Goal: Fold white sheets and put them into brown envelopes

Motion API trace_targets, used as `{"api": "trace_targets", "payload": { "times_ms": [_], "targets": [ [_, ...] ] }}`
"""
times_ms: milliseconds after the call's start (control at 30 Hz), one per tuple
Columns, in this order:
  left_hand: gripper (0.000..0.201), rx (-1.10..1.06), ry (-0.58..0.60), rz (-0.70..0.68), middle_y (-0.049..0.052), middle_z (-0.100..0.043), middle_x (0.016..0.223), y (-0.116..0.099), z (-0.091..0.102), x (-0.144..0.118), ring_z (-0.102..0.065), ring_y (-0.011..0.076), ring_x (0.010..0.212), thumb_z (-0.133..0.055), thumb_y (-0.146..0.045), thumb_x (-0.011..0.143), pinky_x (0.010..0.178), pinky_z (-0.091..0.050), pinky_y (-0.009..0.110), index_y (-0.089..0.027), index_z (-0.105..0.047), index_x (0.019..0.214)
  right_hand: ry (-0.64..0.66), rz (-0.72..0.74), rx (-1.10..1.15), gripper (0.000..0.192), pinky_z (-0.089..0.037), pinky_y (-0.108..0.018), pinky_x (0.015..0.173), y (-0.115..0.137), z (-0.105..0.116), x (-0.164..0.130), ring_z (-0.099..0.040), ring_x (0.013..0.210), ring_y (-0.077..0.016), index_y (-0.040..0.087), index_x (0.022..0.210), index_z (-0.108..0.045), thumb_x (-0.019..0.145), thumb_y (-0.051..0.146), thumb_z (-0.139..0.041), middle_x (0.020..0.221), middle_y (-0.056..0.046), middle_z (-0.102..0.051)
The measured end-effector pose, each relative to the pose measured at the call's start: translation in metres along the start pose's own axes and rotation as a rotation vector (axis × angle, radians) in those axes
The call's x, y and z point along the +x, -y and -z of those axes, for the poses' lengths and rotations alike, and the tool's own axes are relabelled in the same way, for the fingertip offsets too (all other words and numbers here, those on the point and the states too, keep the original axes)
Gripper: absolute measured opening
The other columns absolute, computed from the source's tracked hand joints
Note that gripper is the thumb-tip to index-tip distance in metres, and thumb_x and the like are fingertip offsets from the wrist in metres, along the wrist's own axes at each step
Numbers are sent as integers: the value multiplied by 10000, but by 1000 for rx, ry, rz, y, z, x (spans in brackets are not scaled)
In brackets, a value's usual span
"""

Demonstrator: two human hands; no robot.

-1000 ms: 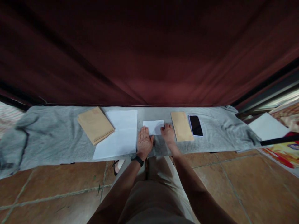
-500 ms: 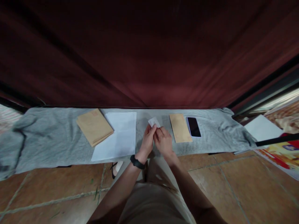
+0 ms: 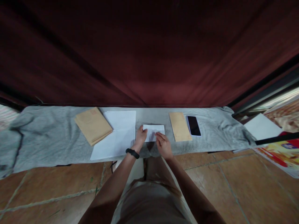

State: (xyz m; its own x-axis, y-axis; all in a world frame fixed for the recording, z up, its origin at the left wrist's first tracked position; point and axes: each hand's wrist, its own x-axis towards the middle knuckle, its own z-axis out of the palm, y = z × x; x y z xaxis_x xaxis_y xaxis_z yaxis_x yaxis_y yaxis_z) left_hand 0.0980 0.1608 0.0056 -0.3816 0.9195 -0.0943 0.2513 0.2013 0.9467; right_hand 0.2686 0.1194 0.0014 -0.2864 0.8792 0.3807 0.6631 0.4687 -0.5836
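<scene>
Grey cloth-covered bench (image 3: pixel 56 133), one, long and narrow, running along a dark red curtain (image 3: pixel 149 68). Counting from where I stand: two bare hands, one black wristband (image 3: pixel 132 153) on the left wrist, one phone (image 3: pixel 193 126) lying face up, one single brown envelope (image 3: pixel 180 127), one stack of brown envelopes (image 3: pixel 93 126) (several, edges overlap, exact number unclear), one spread of large white sheets (image 3: pixel 121 127) (looks like more than one, can't count them), one small white paper (image 3: pixel 151 131) between the hands. Stack sits partly on top of the sheets, at an angle. Single envelope and phone lie side by side to the right of the hands, phone farther out.

Small white paper: plain, oblong, looks folded, straight edges, long side running left to right, a shadow across its middle. It's at the near middle of the bench, between the large sheets and the single envelope; can't tell if it lies flat on the cloth or is raised slightly.

Left hand (image 3: pixel 140 135): grip pinching the paper's left end, thumb on top. Right hand (image 3: pixel 163 145): fingers close together, over the paper's right part, fingertips pointing left; can't tell whether that grip pinches or only rests
</scene>
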Motion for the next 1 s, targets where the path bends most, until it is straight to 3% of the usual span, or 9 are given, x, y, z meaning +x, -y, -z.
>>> {"api": "trace_targets", "payload": {
  "times_ms": [167, 367, 433, 533, 733, 1000],
  "targets": [
    [359, 172, -19, -30, 157, -725, 1059, 0, -5, 2, -693, 328, 1037, -539, -172, 877, 982, -512, 491, -136, -609, 1228, 109, 66, -132, 445, -420, -436, 1183, -7, -16, -2, -493, 1409, -228, 167, 1452, -559, 1034, 236, -425, 1485, -118, -569],
    [480, 470, -151, -399, 193, -564, 1411, 6, -4, -21, -533, 317, 1342, -467, -129, 921, 1122, -448, 526, -131, -509, 1399, 167, 53, -217, 455, -361, -461, 1217, -11, -24, -5, -435, 1459, -245, 144, 1461, -543, 1023, 212, -440, 1539, -129, -513],
    [441, 505, -101, -493, 174, -519, 1480, 12, -3, -37, -486, 291, 1399, -441, -194, 977, 1157, -429, 511, -155, -509, 1411, 167, 56, -193, 473, -363, -463, 1217, -12, -23, -6, -436, 1458, -244, 136, 1461, -542, 1003, 159, -428, 1536, -132, -515],
    [449, 574, 70, -582, 165, -522, 1509, 21, -2, -62, -439, 257, 1451, -383, -294, 1036, 1197, -402, 470, -144, -496, 1443, 143, 50, -124, 494, -379, -463, 1212, -15, -23, -4, -457, 1442, -231, 131, 1457, -545, 987, 117, -395, 1507, -136, -545],
    [547, 736, 196, -598, 189, -440, 1581, 26, 2, -79, -325, 252, 1524, -292, -299, 1050, 1247, -317, 499, -66, -386, 1536, 188, 113, -61, 506, -362, -434, 1231, -13, -24, 4, -452, 1445, -201, 148, 1483, -521, 998, 124, -377, 1519, -118, -538],
    [590, 903, 180, -550, 176, -349, 1632, 25, 4, -85, -230, 262, 1556, -326, -318, 1034, 1268, -259, 491, -64, -334, 1567, 245, 80, -242, 456, -312, -481, 1236, -13, -15, 1, -377, 1495, -248, 177, 1485, -523, 1047, 252, -420, 1591, -120, -444]
  ]
}}
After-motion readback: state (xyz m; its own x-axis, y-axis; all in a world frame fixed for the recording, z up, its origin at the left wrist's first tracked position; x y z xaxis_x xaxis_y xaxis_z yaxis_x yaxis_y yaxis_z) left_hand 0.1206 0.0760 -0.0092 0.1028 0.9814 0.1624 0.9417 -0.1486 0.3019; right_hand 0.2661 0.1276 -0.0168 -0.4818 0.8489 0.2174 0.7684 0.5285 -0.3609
